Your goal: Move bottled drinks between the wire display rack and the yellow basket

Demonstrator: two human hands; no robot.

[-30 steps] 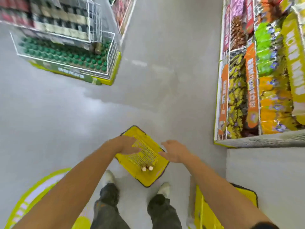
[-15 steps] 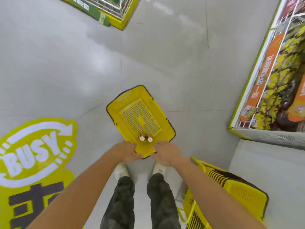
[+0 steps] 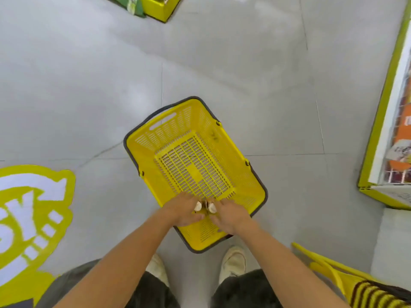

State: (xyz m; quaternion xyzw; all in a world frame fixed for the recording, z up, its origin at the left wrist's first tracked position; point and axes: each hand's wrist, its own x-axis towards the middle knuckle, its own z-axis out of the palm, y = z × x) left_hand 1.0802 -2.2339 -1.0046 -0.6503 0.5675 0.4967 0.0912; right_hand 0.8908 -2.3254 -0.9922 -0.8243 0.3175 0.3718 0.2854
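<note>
The yellow basket (image 3: 240, 152) sits on the grey floor right in front of my feet. Two small bottles stand side by side at its near end, showing pale caps: the left bottle (image 3: 197, 205) and the right bottle (image 3: 212, 207). My left hand (image 3: 183, 211) is curled around the left bottle. My right hand (image 3: 231, 216) wraps the right one in the same way. The bottle bodies are hidden by my fingers. Only a yellow-green base corner of the wire display rack (image 3: 155, 6) shows at the top edge.
A second yellow basket (image 3: 355, 290) lies at the lower right. A yellow-framed snack shelf (image 3: 378, 134) runs along the right edge. A yellow floor sticker (image 3: 33, 218) covers the left. My shoes (image 3: 233, 263) stand just behind the basket.
My hands moved from the basket's near rim down inside it and closed on the two bottles. The view has dropped closer to the basket.
</note>
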